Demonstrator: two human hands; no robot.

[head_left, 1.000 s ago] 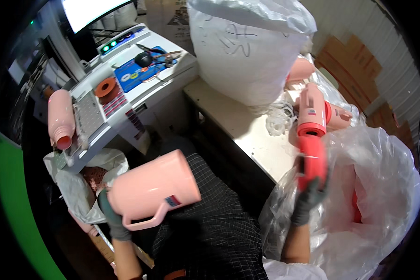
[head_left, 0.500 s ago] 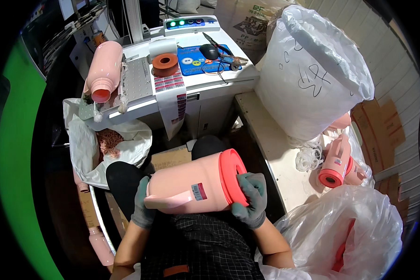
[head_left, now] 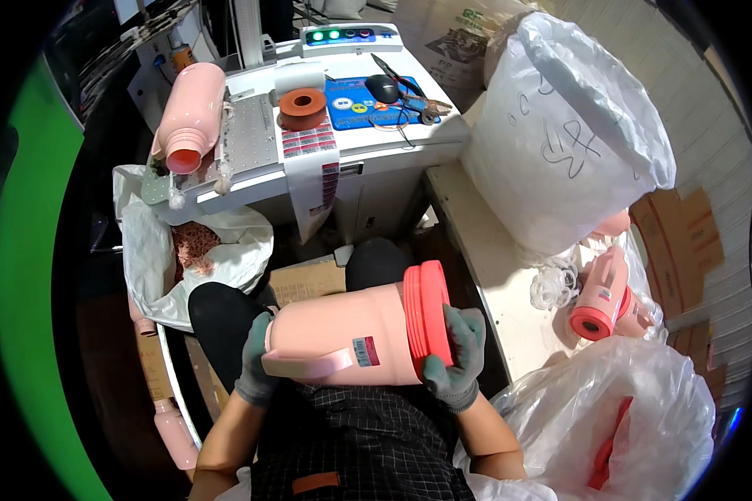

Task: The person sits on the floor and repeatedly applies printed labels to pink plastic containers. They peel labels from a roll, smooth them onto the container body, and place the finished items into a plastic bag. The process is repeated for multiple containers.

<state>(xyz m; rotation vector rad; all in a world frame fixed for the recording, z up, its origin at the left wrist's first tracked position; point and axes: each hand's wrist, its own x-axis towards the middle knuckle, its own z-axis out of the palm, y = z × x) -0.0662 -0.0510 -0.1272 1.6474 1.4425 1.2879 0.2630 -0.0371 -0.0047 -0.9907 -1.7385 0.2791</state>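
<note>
The pink jug (head_left: 341, 321) lies sideways over the apron (head_left: 351, 438); the left hand (head_left: 257, 367) cups its bottom end while the right hand (head_left: 461, 359) grips the red lid (head_left: 428, 309). Glossy, it looks stiff, probably light but slippery; bottom end and lid seem the surest holds.

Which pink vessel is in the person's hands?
The central pink jug: the left hand holds its left end, the right hand its red ridged collar. Others, like the pink bottle on the machine, are untouched.
</note>
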